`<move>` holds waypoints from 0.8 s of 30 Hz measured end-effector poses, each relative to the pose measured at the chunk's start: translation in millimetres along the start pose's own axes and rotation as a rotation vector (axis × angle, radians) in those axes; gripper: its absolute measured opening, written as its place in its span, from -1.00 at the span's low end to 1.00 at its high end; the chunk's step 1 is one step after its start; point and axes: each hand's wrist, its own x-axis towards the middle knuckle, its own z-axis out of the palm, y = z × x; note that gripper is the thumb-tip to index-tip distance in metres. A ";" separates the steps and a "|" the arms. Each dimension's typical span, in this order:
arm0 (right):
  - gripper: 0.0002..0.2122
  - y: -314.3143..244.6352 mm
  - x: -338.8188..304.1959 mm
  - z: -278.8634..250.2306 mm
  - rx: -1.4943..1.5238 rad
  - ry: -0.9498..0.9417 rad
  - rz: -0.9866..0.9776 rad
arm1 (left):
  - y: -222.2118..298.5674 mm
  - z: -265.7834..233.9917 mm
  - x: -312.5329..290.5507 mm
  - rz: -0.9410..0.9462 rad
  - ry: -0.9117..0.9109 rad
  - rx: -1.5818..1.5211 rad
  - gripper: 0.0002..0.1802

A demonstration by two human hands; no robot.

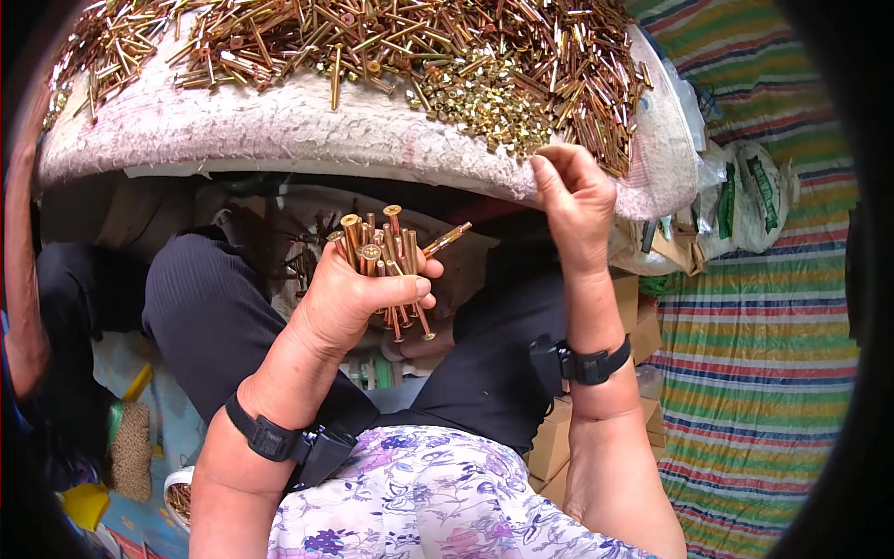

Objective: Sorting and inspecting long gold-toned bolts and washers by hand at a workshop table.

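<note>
My left hand (358, 293) is closed around a bundle of gold-coloured bolts (386, 247), held upright above my lap with their heads up. My right hand (573, 200) is raised at the near edge of a padded work surface (279, 130), its fingertips pinched together at the edge of a heap of small brass nuts (484, 98); whether a nut is between them I cannot tell. Long loose bolts (391, 37) cover the rest of the pad. Both wrists carry black straps.
A striped woven mat (764, 317) covers the floor on the right. White sacks (745, 200) and cardboard boxes (559, 438) sit beside my right leg. Another person's arm (23, 279) shows at the left edge. A roll of twine (132, 447) lies at lower left.
</note>
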 end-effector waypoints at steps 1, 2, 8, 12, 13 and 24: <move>-0.93 7.8 7.5 -3.6 -0.085 0.045 -0.061 | -0.7 0.1 1.4 0.004 0.000 -0.024 -0.71; -0.93 14.6 10.0 -4.2 -0.086 0.046 -0.061 | -1.1 0.4 2.4 0.008 0.000 -0.048 -0.71; -0.89 27.5 11.1 10.1 -0.471 0.073 -0.150 | -2.2 1.0 4.8 -0.001 -0.016 -0.027 -0.71; -0.91 28.4 12.3 10.8 -0.544 0.077 -0.238 | -2.5 1.5 6.8 0.006 -0.016 -0.029 -0.71; -0.92 28.0 13.0 11.9 -0.500 0.090 -0.240 | -1.6 1.5 6.5 0.003 -0.012 -0.023 -0.70; -0.89 -9.7 -33.8 6.4 0.499 -0.410 0.209 | -0.6 1.0 4.0 -0.011 -0.031 -0.041 -0.69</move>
